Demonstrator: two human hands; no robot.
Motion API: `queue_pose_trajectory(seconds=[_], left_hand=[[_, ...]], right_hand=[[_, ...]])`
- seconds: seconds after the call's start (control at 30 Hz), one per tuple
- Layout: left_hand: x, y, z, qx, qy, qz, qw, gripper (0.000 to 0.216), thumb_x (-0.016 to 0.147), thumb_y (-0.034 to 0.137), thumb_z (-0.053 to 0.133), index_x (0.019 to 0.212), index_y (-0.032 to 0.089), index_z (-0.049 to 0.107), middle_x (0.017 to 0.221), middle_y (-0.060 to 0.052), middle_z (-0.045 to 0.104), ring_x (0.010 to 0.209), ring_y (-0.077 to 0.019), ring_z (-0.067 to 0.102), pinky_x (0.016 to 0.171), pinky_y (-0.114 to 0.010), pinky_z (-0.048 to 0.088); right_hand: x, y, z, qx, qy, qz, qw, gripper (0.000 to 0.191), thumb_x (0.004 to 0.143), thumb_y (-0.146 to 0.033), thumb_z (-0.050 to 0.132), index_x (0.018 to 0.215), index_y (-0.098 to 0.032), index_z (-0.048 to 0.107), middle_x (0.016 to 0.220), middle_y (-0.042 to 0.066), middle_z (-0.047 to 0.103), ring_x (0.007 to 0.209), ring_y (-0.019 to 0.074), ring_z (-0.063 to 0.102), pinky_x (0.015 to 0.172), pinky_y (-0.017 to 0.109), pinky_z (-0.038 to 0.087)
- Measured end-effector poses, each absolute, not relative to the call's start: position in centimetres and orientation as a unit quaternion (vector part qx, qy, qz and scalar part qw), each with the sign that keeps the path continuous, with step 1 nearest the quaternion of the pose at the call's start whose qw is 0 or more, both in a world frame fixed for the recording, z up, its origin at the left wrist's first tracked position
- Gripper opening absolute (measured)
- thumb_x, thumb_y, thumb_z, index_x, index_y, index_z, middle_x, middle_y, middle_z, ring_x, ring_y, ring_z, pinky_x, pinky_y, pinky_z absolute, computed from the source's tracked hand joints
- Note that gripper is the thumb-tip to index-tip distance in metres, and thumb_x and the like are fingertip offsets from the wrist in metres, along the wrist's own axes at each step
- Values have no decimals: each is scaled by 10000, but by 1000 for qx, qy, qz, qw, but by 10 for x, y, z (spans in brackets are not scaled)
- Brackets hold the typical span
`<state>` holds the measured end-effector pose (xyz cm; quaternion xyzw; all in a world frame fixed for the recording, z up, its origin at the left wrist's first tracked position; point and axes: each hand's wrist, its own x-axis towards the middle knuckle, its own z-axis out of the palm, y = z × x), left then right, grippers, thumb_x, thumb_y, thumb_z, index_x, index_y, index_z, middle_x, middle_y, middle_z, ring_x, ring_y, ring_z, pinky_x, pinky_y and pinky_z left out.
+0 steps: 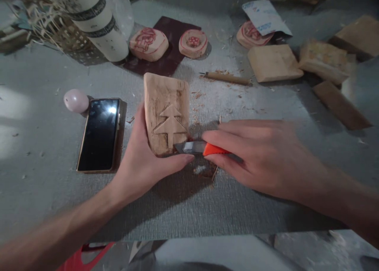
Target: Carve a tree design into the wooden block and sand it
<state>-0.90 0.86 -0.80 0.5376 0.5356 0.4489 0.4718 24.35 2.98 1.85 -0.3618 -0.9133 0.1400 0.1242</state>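
A pale wooden block with a fir tree carved in relief stands tilted up in front of me. My left hand grips its left side and lower edge, the thumb lying along the bottom. In my right hand is a utility knife with an orange handle. Its blade tip touches the block's lower right part, near the foot of the tree trunk, and points toward the left. The left thumb tip is just below the blade. Behind the block, the left fingers are mostly hidden.
Left of the block lie a phone and a pinkish egg-shaped thing. Stacked paper cups lean at the back left. Wooden pieces with red drawings, a carving tool, bare wood blocks and shavings lie beyond my hands.
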Motion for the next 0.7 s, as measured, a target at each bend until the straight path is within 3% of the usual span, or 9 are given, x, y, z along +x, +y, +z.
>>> queue_pose_trajectory(seconds=[0.2, 0.53, 0.7], left_hand=[[-8, 6, -6, 532, 522, 453, 489, 775, 683, 177, 1030, 1340, 257, 625, 1225, -14, 776, 1142, -248, 765, 952, -369, 677], [-8, 10, -13, 541, 506, 483, 466, 815, 578, 110, 1055, 1292, 252, 689, 1140, 42, 818, 1055, -197, 815, 862, -302, 700], [-6, 7, -10, 522, 532, 481, 461, 808, 534, 164, 1085, 1236, 224, 688, 1088, 31, 815, 980, -191, 789, 806, -286, 680]], right_hand=[[244, 27, 19, -360, -914, 140, 123, 313, 1155, -387, 506, 983, -239, 722, 753, -5, 654, 667, 175, 561, 609, 355, 281], [240, 22, 22, -356, -924, 30, 136, 337, 1182, -348, 487, 979, -233, 731, 748, -33, 643, 649, 154, 554, 610, 336, 327], [238, 21, 21, -351, -925, 0, 147, 318, 1174, -318, 508, 975, -228, 739, 726, -43, 603, 626, 155, 531, 611, 337, 355]])
